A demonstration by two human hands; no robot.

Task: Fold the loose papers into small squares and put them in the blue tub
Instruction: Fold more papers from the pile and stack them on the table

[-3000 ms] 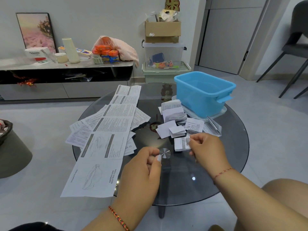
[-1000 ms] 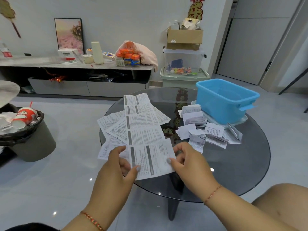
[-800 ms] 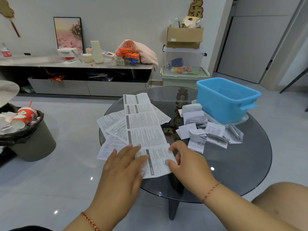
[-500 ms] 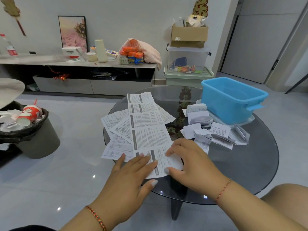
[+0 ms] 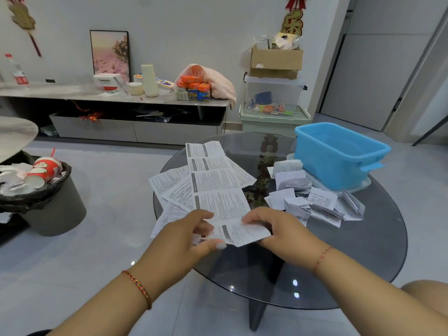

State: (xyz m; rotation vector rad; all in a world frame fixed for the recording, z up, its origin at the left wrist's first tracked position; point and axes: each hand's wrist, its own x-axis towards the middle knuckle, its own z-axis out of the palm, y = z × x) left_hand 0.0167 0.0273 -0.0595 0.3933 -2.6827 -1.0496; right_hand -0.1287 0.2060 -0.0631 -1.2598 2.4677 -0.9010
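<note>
A long printed leaflet (image 5: 215, 183) lies down the left half of the round glass table (image 5: 363, 251), over other loose sheets (image 5: 169, 183). Its near end is doubled over into a fold. My left hand (image 5: 186, 236) pinches that fold's left edge between thumb and fingers. My right hand (image 5: 278, 229) grips its right edge with curled fingers. Several folded paper squares (image 5: 312, 200) lie in a heap right of the leaflet. The blue tub (image 5: 339, 154) stands at the table's far right on a clear lid.
A dark bin (image 5: 48, 202) stuffed with cups and paper stands on the floor at left. A low TV cabinet (image 5: 121, 112) and stacked storage boxes (image 5: 274, 93) line the far wall. My knee (image 5: 429, 301) shows at the bottom right.
My right hand left a folded square on the heap. Both hands took the long leaflet's near end, pressed it flat, and now lift and pinch the folded end.
</note>
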